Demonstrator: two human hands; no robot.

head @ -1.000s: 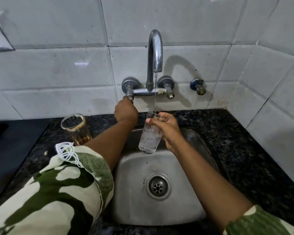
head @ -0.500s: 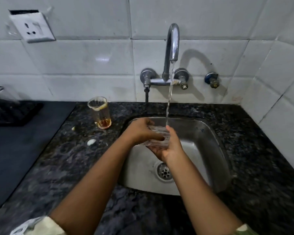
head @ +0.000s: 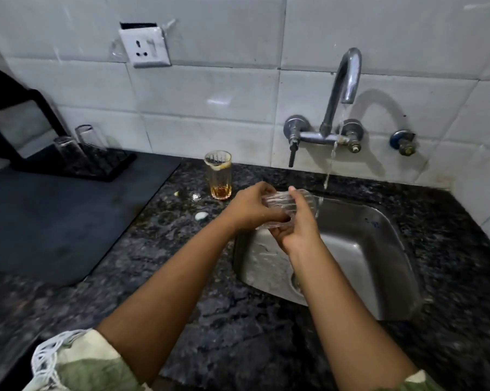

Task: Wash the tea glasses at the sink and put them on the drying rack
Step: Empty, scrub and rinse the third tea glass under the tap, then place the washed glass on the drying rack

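Note:
A clear ribbed tea glass (head: 280,203) lies on its side between both hands over the left edge of the steel sink (head: 359,249). My left hand (head: 252,207) grips its base end and my right hand (head: 297,221) wraps its mouth end. Water runs from the tap (head: 344,86) into the sink, just right of the glass. A second glass (head: 218,174) with a little brown tea stands upright on the dark counter left of the sink. The black drying rack (head: 77,165) at the far left holds two upturned glasses (head: 74,145).
A dark mat (head: 63,221) covers the counter under the rack. Small scraps (head: 201,215) lie on the speckled granite near the dirty glass. A wall socket (head: 145,46) sits above, and a second valve (head: 403,142) is right of the tap.
My left hand left the tap handle and joined the right on the glass. The glass went from upright under the stream to sideways at the sink's left edge. The view swung left, showing the rack.

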